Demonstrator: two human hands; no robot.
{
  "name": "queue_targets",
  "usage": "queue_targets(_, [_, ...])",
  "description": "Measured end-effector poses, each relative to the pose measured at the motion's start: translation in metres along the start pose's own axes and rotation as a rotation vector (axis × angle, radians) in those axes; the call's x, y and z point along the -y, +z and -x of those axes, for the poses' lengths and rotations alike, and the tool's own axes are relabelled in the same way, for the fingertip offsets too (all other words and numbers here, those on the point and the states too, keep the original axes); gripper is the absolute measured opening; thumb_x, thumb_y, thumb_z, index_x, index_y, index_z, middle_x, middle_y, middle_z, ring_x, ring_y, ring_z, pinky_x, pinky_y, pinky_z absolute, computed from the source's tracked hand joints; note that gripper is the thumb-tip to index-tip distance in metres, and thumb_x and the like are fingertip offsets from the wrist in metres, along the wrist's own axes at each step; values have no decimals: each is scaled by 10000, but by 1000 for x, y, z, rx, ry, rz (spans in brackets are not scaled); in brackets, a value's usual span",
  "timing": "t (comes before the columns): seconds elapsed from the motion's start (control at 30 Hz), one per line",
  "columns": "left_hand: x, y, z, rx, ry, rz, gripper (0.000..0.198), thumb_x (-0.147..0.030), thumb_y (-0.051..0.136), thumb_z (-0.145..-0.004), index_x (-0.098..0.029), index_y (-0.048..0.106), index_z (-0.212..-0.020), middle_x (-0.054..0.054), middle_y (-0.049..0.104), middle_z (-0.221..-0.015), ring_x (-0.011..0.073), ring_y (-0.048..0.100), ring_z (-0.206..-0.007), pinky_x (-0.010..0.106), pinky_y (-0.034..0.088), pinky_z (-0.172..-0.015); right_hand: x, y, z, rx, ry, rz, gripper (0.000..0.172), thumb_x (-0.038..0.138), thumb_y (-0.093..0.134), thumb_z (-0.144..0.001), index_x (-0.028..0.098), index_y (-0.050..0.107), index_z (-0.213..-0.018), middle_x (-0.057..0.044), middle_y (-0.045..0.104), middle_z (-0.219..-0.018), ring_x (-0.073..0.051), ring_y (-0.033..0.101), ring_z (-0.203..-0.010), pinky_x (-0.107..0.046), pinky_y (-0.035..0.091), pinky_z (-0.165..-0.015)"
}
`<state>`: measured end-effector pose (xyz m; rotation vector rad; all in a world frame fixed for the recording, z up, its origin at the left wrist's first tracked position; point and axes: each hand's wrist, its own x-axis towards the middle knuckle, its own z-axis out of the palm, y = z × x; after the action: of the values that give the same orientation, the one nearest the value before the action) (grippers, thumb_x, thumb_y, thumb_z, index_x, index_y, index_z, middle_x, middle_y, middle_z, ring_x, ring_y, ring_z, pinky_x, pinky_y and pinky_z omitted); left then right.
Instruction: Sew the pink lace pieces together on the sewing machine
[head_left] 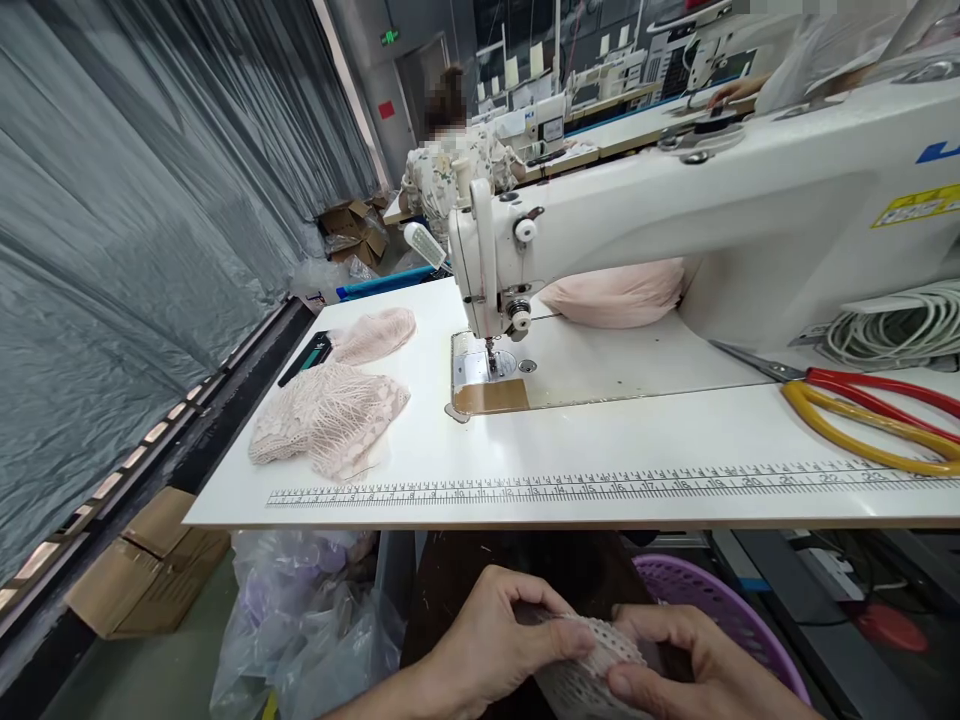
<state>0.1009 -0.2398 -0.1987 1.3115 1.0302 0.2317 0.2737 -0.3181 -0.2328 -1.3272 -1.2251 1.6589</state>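
Below the table's front edge, my left hand (pixel 499 640) and my right hand (pixel 694 665) both pinch a small piece of pale pink lace fabric (pixel 592 655). The fingers of each hand are closed on it, thumbs on top. On the white table (pixel 600 450) stands a white sewing machine (pixel 675 215), its needle area (pixel 491 350) at the centre. A pile of pink lace pieces (pixel 330 415) lies to the left of the needle, with another pink piece (pixel 375 335) behind it.
Red and yellow scissors (pixel 870 405) lie at the right, a printed ruler (pixel 600 487) runs along the front edge. A purple basket (pixel 712 600) and plastic bags (pixel 307 620) sit under the table. Cardboard boxes (pixel 150 570) lie on the floor left. A person (pixel 450 160) sits farther back.
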Motion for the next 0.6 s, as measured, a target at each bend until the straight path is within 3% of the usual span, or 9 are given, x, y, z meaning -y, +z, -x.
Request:
queue_targets(0.27, [-10,1,-2,25,113,92,279,-353,695,-664,-92,647,-578,-17,491,-506,72,366,-507,199,267,-496,11,-3,-1,67,-18,-10,444,599,651,-692,179,512,-653,43,381,-605,-106,338,-571,-223,265,-510])
queue_targets(0.4, [-16,-2,-4,32,135,69,290,-360,692,-672,-87,638,-592,-7,507,-528,80,386,-535,202,284,-523,20,-1,-6,42,-25,-11,476,642,605,-714,184,485,-671,47,369,-610,-100,317,-562,-220,255,-499])
queue_targets(0.6, [-20,-16,-3,89,67,124,366,-423,754,-604,-78,661,-680,-11,521,-581,88,410,-584,201,318,-567,33,0,-10,19,8,20,492,653,608,-702,185,475,-627,39,364,-624,-111,330,-586,-224,271,-522])
